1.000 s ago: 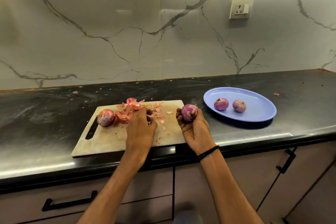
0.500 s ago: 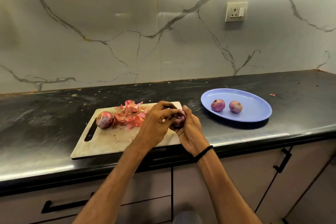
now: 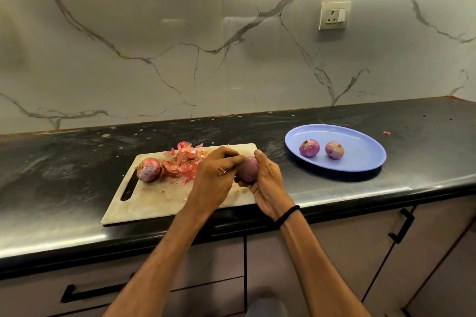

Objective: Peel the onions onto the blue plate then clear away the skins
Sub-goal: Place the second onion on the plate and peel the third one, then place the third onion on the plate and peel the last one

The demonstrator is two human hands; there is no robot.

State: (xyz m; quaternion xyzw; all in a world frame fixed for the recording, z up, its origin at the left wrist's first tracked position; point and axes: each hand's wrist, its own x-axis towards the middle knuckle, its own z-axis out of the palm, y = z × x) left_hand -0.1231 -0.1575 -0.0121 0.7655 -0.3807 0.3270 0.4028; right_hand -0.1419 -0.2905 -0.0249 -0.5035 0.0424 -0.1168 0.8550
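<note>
My right hand grips a purple onion over the right end of the pale cutting board. My left hand is curled against the onion's left side, its fingertips pinching at the skin. An unpeeled onion lies at the board's left end beside a heap of pink skins. On the blue plate to the right sit two peeled onions, one on the left and one on the right.
The black counter runs along a marble wall with a power socket. A scrap of skin lies right of the plate. Drawers and cabinet handles are below the counter edge.
My left hand left the skins on the board and came over to the onion in my right hand. The onion has sunk slightly and turned between both hands.
</note>
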